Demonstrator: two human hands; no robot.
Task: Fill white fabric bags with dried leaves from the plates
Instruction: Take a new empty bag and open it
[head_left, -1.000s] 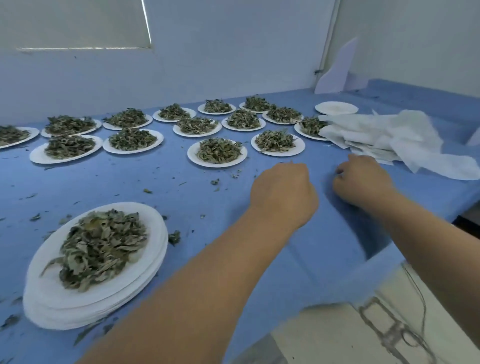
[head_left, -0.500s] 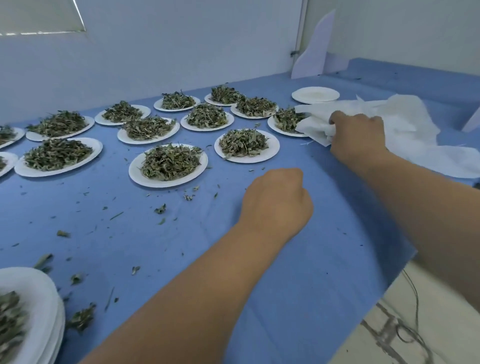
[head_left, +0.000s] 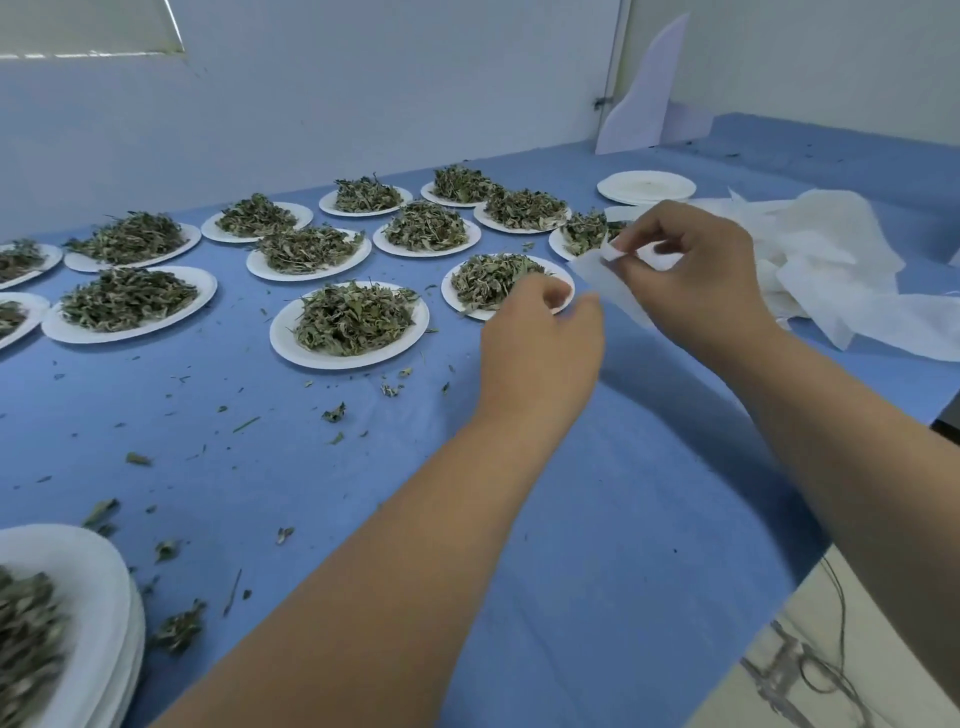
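From the head camera: both forearms were stretched out over the blue-covered bench (head_left: 597, 519), hands meeting above its far middle. The right hand (head_left: 696, 275) had a white fabric bag (head_left: 605, 278) up off the cloth, its grip narrow, thumb and forefinger pinched on the bag's top edge. The left hand (head_left: 540, 338) sat right against the bag's lower edge with its fingers curled in. Whether that grip had actually caught the fabric, I could not tell.

Just behind the left hand stood a plate (head_left: 452, 296) heaped with dried leaves (head_left: 488, 278), and another full plate (head_left: 283, 338) lay to its left. More leaf-laden plates ran in rows toward the wall. One empty plate (head_left: 645, 187) sat at the back.

On the right of the bench lay a rumpled heap of bags (head_left: 831, 270). A stack of plates (head_left: 104, 597) with leaves on top sat at the near left corner. Leaf crumbs (head_left: 332, 413) were scattered across the cloth.
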